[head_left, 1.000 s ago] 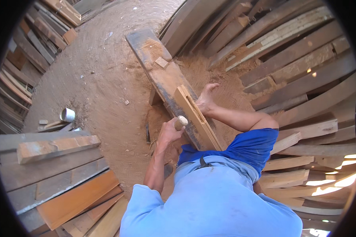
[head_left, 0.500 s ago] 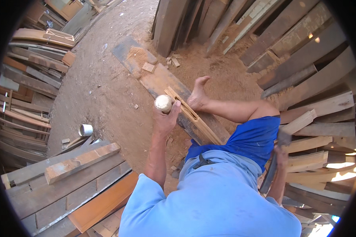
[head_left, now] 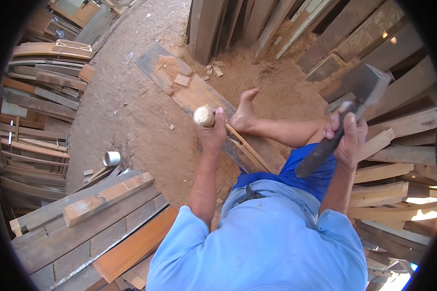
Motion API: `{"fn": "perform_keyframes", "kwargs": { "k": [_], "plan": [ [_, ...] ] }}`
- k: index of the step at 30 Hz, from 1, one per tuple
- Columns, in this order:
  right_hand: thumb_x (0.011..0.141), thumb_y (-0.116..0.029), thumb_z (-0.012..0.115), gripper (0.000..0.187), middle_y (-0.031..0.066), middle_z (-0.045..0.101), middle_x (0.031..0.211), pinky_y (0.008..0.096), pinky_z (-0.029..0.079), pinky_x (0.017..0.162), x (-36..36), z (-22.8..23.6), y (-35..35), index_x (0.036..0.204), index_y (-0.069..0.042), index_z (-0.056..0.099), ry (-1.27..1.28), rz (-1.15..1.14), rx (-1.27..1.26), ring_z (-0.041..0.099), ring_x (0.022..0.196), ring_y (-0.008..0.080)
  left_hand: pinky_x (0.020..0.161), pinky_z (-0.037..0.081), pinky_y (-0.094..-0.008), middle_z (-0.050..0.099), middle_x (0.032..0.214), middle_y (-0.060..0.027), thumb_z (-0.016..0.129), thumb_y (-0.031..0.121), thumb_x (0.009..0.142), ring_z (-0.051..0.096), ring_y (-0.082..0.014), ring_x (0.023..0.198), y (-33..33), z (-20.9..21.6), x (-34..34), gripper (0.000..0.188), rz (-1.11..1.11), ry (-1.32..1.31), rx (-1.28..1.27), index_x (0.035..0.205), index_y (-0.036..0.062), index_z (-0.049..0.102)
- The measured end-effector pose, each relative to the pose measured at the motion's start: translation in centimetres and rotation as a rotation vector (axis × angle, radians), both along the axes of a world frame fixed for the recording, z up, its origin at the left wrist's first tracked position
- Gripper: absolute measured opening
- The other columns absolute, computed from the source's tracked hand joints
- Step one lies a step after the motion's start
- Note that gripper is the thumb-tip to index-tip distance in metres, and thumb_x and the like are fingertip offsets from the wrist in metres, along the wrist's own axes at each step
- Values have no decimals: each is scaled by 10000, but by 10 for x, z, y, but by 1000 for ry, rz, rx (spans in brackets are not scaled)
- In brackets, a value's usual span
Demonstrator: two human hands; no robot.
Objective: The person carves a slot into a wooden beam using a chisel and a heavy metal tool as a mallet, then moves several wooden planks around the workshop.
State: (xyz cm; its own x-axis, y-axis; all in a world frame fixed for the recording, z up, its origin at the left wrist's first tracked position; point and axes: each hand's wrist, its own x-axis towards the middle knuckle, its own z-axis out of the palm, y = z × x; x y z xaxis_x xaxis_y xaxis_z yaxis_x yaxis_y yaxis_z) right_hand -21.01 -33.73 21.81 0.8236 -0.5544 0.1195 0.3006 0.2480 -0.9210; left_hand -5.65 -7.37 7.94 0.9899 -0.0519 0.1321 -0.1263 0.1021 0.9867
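My left hand [head_left: 212, 137] is closed round a tool with a thick, round, pale handle end [head_left: 204, 116]; it looks like a chisel, though its blade is hidden below the hand. Just under that hand lies a slotted wooden bar [head_left: 249, 151], resting on a long worn plank [head_left: 199, 94]. My right hand [head_left: 349, 138] grips a hammer [head_left: 328, 144] by its dark handle. Its blocky grey head is raised to the right of my bent leg, slightly blurred. My bare foot [head_left: 245, 110] rests beside the slotted bar.
Sawdust and small wood offcuts [head_left: 182, 80] lie on the far part of the plank. Upright boards [head_left: 272, 29] lean at the back and right. A white cup [head_left: 111, 158] lies tipped on the ground at left, near stacked beams [head_left: 109, 199]. More timber [head_left: 48, 104] is piled at far left.
My right hand has come up from low beside my right hip, lifting the hammer forward. My left hand with the chisel has shifted slightly right and nearer.
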Motion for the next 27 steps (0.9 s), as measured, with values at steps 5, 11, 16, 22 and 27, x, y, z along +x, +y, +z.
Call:
{"fn": "perform_keyframes", "kwargs": {
  "k": [5, 11, 16, 22, 27],
  "plan": [
    [998, -277, 663, 288, 76, 581, 714, 271, 459, 545, 17, 3, 23, 1079, -16, 571, -8, 121, -108, 547, 588, 145, 683, 516, -264, 643, 918, -24, 704, 103, 951, 632, -126, 763, 1, 4, -3, 235, 14, 19, -217, 1135, 35, 575],
    [996, -287, 668, 299, 69, 588, 702, 259, 430, 542, 30, 12, 31, 1034, -9, 565, -22, 168, -191, 540, 589, 121, 721, 517, -309, 651, 989, -64, 734, 65, 895, 627, -143, 839, 14, 34, 7, 245, -194, -76, 366, 1086, -1, 596],
    [999, -296, 665, 312, 62, 589, 687, 258, 431, 545, 35, 17, 36, 1031, -2, 566, -49, 196, -207, 536, 586, 113, 615, 518, -291, 647, 793, -22, 782, 109, 888, 633, -116, 717, 0, 21, 3, 219, -3, -94, 107, 960, 25, 593],
    [993, -329, 666, 371, 72, 573, 728, 280, 478, 563, 39, 17, 24, 1138, -5, 557, -95, 232, -252, 553, 598, 140, 582, 508, -271, 632, 820, -27, 728, 136, 953, 638, -112, 672, -4, 17, -2, 199, 9, 78, -18, 1014, 71, 550],
    [994, -321, 666, 365, 72, 572, 736, 277, 474, 567, 44, 26, 27, 1137, -2, 559, -110, 220, -253, 546, 602, 132, 556, 478, -247, 615, 793, -3, 722, 154, 960, 607, -94, 653, -8, 23, -6, 192, 101, 136, -14, 1006, 88, 548]
  ]
}}
